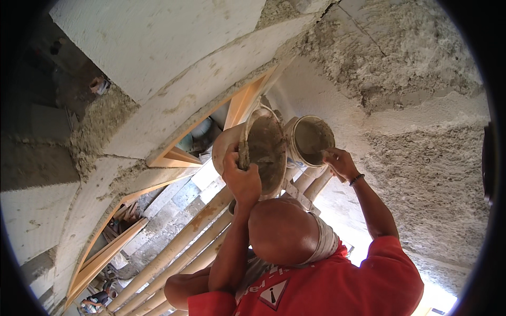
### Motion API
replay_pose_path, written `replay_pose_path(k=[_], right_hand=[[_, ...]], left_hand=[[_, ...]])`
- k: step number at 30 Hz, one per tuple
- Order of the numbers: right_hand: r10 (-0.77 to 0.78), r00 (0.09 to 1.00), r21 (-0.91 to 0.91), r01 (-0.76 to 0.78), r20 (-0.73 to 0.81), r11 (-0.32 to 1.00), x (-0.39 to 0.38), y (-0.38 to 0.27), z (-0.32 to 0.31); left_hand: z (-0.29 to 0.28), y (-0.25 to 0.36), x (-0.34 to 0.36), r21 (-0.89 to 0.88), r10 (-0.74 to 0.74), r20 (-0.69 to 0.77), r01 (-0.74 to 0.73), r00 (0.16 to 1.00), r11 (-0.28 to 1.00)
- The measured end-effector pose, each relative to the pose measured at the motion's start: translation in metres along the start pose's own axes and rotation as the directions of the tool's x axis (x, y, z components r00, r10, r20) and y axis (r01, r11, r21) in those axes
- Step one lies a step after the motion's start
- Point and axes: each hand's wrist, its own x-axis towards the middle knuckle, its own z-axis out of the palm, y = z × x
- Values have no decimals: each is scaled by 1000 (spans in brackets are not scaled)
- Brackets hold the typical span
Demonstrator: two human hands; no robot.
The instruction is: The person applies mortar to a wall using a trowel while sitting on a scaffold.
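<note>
The larger bucket [224,145] is coloured tan and smeared grey-brown; the smaller bucket [293,147] is rimmed in cream. The red shirt [369,284] is marked with a white triangle [273,296]. The cloth [326,242] is tinted pale grey, the wooden frame [244,104] orange-brown, the poles [174,246] tan; the whitish panel [158,42] is flecked brown.

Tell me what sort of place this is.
Most likely a building site: the wall is rough and looks unfinished, long round poles run below, and the large bucket and small bucket are crusted with grey, mortar-like material.
</note>
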Motion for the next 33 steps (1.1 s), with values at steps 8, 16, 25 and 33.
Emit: replay_pose_path(k=[8,16,25,33], right_hand=[[-90,991,223,110,-100,968,-16,55,-3],[-279,934,109,308,-224,945,-61,2,20],[-636,771,-378,595,20,709,-71,-41,53],[-265,933,-296,189,-244,936,-58,-16,-15]], left_hand=[[-2,6,10,15,-39,20,39,999,999],[-7,-16,15,-96,-43,-48,38,998,995],[-12,-38,15,-144,-177,-16,173,984,974],[-10,-48,15,-94,-58,-95,49,994,994]])
